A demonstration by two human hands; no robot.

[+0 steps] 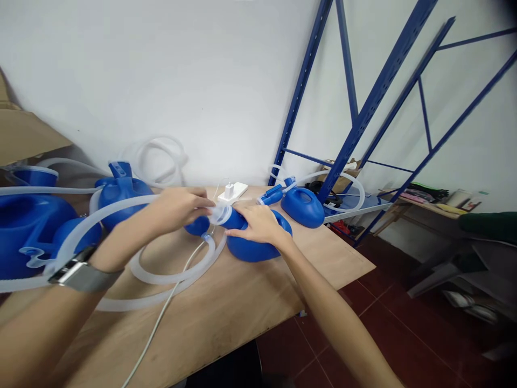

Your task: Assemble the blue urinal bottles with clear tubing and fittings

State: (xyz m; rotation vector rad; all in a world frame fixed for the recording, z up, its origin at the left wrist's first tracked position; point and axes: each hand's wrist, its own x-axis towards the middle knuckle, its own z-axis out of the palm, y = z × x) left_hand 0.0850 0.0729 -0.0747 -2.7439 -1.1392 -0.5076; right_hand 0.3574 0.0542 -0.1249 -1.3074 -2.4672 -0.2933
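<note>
A blue plastic urinal bottle point(252, 249) lies on its side on the wooden table, its neck pointing left. My right hand point(262, 222) is closed around the bottle near its neck, thumb below. At the mouth sits a translucent plastic cap point(220, 214). The fingers of my left hand point(183, 207) pinch at this cap from the left; the fingertips are partly hidden. A watch point(83, 274) is on the left wrist. Behind that hand, a translucent hose point(109, 207) curves leftward. Another hose point(161, 277) loops on the table below, its end by a blue bulb-shaped part point(197, 226).
More blue bottles point(125, 191) with hoses crowd the table's left, beside a cardboard box point(32, 134). Another blue bottle point(302, 207) stands at the right. A white power strip point(234, 192) with a charger lies at the back; its cord point(161, 312) crosses the table point(242, 307). Blue shelving point(351, 145) rises right.
</note>
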